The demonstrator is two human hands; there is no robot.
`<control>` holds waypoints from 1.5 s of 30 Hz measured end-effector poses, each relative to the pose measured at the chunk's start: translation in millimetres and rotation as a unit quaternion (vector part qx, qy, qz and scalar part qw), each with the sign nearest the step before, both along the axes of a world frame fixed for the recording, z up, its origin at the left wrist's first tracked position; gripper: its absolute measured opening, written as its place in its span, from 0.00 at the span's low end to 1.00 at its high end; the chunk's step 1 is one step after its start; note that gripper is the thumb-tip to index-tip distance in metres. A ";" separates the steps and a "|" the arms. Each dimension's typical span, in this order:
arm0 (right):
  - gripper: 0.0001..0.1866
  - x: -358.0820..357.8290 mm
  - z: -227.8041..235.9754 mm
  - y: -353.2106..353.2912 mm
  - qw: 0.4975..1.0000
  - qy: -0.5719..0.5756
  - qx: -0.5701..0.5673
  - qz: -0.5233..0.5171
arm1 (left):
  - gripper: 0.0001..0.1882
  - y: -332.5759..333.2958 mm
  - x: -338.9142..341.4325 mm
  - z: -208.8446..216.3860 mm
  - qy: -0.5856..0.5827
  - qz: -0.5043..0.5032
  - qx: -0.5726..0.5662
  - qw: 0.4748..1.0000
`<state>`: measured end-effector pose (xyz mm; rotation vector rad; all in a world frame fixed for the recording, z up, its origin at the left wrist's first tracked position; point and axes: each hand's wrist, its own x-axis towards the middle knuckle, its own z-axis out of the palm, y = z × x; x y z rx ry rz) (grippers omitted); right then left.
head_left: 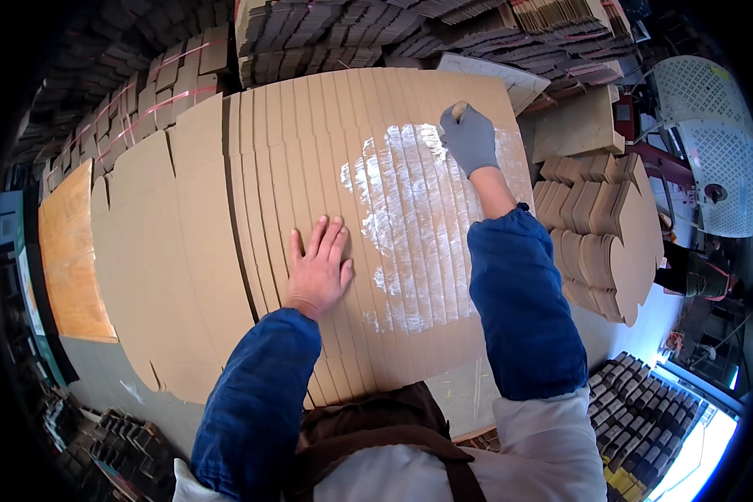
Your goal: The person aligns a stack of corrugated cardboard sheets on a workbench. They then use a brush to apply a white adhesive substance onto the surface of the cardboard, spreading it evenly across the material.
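Note:
A fanned row of flat brown cardboard blanks (284,167) lies overlapped across the work table. A patch of white glue (410,217) covers the exposed edges in the middle. My left hand (320,272), bare, presses flat on the blanks just left of the glue, fingers apart. My right hand (468,138), in a grey glove, is closed around a brush handle (458,109) at the far upper edge of the glue patch; the bristles are hidden under the hand.
A stack of shaped cardboard pieces (598,234) sits to the right. Bundled flat cartons (376,38) are piled at the back and back left. A wooden board (71,251) lies at the left. White perforated panels (711,142) stand far right.

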<state>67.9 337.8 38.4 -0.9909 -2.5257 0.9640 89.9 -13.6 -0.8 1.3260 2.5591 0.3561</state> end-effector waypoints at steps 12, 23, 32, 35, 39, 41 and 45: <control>0.15 39.1 31.3 2.9 0.999 0.042 0.003 -0.020 | 0.32 -4.6 -2.7 2.9 0.001 0.005 -0.024 1.000; 0.17 11.4 24.2 3.9 0.998 0.047 0.031 0.015 | 0.32 -0.5 -0.2 4.5 -0.007 0.005 -0.035 0.999; 0.15 10.0 2.8 17.7 0.997 0.013 0.063 0.033 | 0.33 0.9 1.0 2.7 0.002 0.002 -0.028 1.000; 0.16 43.3 -2.6 86.3 0.983 -0.047 0.163 -0.065 | 0.32 8.6 1.7 3.1 -0.013 -0.003 -0.025 1.000; 0.17 63.8 34.9 96.5 0.995 0.037 -0.037 -0.090 | 0.32 1.2 -0.3 4.3 0.001 0.000 -0.043 0.999; 0.16 48.4 37.5 68.5 0.997 0.059 0.042 -0.024 | 0.32 0.4 0.0 4.1 0.001 0.000 -0.046 0.999; 0.19 32.4 -4.0 76.0 0.995 -0.033 0.089 -0.027 | 0.33 7.0 0.3 0.9 0.007 -0.011 -0.033 0.999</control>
